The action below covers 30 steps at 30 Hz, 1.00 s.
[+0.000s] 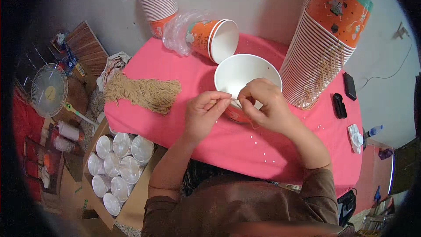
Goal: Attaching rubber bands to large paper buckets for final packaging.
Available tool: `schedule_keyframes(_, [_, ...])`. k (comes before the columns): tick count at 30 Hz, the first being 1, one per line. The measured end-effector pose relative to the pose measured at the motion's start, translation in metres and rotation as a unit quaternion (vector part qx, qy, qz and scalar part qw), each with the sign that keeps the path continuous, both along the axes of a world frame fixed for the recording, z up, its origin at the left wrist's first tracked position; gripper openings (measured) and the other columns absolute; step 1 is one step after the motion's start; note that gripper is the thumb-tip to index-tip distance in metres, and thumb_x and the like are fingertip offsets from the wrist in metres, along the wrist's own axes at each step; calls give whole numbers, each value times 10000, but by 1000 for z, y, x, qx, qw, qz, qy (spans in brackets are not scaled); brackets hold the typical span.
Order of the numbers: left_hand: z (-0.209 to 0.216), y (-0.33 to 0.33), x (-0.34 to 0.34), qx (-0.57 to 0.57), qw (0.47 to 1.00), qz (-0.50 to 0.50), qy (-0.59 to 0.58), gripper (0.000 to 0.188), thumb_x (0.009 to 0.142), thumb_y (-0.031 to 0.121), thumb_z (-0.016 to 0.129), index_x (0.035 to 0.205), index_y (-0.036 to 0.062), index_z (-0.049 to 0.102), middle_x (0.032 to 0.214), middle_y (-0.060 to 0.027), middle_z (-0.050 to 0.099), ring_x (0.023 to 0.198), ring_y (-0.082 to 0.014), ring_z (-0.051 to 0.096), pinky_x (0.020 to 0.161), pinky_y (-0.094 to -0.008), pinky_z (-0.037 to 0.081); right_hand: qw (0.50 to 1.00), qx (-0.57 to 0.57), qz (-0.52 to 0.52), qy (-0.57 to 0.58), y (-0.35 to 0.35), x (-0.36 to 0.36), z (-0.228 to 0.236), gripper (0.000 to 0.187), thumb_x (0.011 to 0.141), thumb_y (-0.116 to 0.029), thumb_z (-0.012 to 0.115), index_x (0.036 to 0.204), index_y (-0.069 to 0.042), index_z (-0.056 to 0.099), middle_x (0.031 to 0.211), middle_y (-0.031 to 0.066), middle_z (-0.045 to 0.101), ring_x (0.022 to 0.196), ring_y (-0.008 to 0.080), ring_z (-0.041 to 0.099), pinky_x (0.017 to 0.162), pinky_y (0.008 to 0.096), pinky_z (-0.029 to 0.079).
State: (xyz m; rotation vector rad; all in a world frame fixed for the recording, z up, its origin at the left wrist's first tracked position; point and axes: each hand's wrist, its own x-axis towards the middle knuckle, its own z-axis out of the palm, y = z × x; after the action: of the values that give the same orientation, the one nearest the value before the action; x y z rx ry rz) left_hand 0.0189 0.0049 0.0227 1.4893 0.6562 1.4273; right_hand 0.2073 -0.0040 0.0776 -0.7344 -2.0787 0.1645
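A white-lined paper bucket (pixel 247 63) with an orange outside stands upright on the pink-covered table in front of me. My left hand (pixel 206 112) and my right hand (pixel 265 105) meet over its near rim, fingers pinched. Between the fingertips a short bit of thin tan cord (pixel 234 99) shows, and both hands grip it. A thin strand dangles below my right hand. My fingers hide whether the cord passes through the bucket's wall. Left of my hands lies a bundle of cut tan cords (pixel 144 92).
A tall stack of orange buckets (pixel 320 44), tan cords draped on it, leans at the right. Behind, more buckets (pixel 206 39) lie sideways by a plastic bag (pixel 186 30). Small white dots (pixel 264 154) speckle the pink cloth (pixel 228 149). A carton (pixel 142 184) of wrapped white cups stands lower left.
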Motion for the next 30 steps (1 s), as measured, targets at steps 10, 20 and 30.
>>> schedule_keyframes(10, [-12, 5, -6, 24, 998, 16, 63, 47, 907, 35, 643, 951, 24, 657, 628, 117, 414, 569, 15, 341, 495, -182, 272, 1000, -7, 15, 4, -4, 10, 4, 102, 754, -25, 656, 852, -41, 632, 733, 86, 615, 704, 259, 600, 735, 386, 464])
schedule_keyframes(20, [-12, 4, -1, 26, 999, 10, 39, 48, 901, 14, 634, 939, 28, 660, 626, 116, 353, 575, 3, 298, 512, -182, 265, 999, -4, -25, -29, -5, -2, 2, 149, 784, -132, 692, 886, -48, 624, 789, 92, 606, 765, 275, 599, 763, 395, 435])
schedule_keyframes(30, [1, -2, -8, 33, 994, 26, 101, 56, 890, 43, 667, 931, 4, 661, 755, 0, 645, 646, -27, 528, 568, -194, 424, 995, 51, -24, -88, -2, 1, -3, 111, 754, -106, 674, 782, -54, 579, 725, 97, 574, 733, 283, 584, 760, 404, 436])
